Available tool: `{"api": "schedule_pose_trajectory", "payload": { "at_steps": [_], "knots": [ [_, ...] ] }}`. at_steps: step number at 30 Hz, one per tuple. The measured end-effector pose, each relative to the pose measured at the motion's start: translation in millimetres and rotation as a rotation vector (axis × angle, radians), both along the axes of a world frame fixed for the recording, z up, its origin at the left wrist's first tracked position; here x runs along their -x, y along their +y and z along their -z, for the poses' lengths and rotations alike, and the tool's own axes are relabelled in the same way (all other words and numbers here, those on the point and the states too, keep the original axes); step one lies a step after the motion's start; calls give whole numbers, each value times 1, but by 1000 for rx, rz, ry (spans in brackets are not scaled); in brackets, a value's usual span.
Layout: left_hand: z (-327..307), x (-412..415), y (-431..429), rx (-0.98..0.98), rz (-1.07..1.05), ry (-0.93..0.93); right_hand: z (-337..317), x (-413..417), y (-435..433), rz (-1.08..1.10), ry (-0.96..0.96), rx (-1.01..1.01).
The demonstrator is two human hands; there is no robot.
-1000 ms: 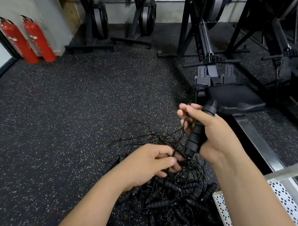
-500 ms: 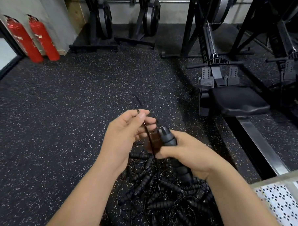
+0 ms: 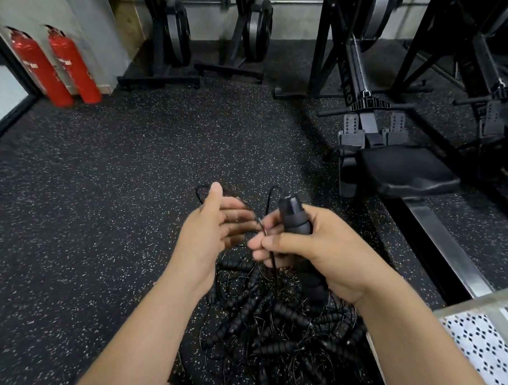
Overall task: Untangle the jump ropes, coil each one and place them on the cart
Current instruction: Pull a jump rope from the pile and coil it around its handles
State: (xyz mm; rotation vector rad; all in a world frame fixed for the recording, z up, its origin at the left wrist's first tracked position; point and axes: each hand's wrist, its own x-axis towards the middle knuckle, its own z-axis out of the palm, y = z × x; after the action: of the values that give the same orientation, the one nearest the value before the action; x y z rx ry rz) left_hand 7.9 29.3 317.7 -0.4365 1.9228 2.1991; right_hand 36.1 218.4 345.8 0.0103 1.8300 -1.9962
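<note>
Dark speckled rubber floor [image 3: 115, 201] carries it all. At its near edge a tangled heap of black jump ropes [image 3: 275, 333] lies right on it, ribbed handles and thin cables mixed together. Far left corner, two red fire extinguishers [image 3: 57, 67] stand. Along the right side, a rowing machine [image 3: 399, 172]; the cart [image 3: 484, 348] at the near right corner.
</note>
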Motion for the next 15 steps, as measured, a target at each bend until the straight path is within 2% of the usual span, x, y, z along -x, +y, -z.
{"api": "schedule_pose_trajectory", "payload": {
  "at_steps": [5,9,12,15],
  "knots": [
    [5,-14,19,78,407,0,-12,4,7,289,11,287],
    [10,-26,34,300,708,25,-17,7,16,450,34,406],
    [16,-32,39,363,802,72,-17,9,22,517,42,446],
    [17,-31,35,380,790,117,-15,11,27,546,49,452]
  ]
}}
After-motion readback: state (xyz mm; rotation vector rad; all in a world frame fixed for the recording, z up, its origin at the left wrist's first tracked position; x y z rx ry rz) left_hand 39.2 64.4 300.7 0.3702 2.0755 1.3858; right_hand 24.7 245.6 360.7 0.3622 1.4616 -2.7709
